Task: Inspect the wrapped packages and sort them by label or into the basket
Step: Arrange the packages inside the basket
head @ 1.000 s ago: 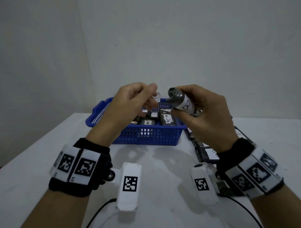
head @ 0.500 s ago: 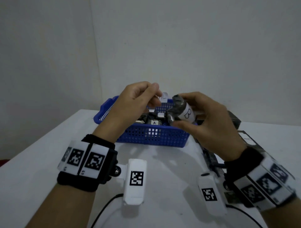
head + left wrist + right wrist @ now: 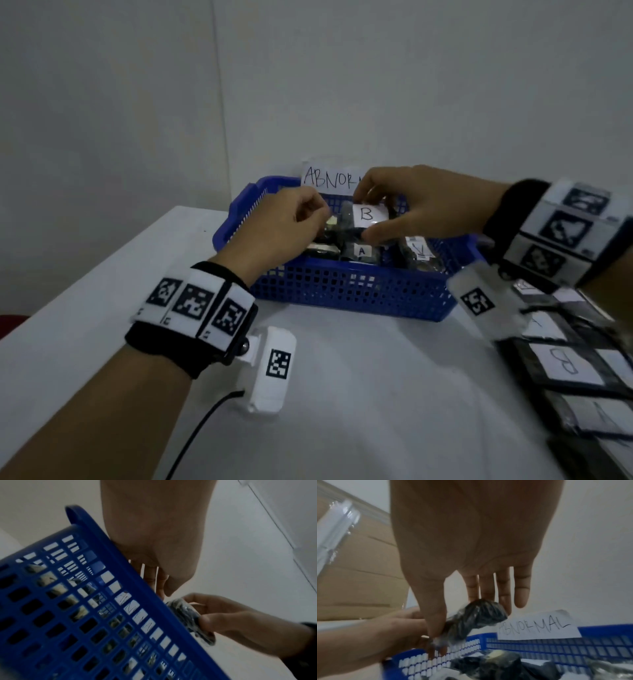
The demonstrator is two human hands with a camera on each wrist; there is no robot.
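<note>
While the right hand (image 3: 421, 205) pinches it, the B package (image 3: 368, 219) lies crosswise above the basket (image 3: 342, 291), label up.

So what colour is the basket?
Blue, a perforated plastic basket; clearest in the head view.

Dim, flat light with a cool grey cast; no clear source

Soft shadows lie on the white table (image 3: 359, 394) in the head view; its right edge smears with motion blur; wrist views are grainy, bent by the wide lens; tape on a cardboard box (image 3: 359, 568) glints.
</note>
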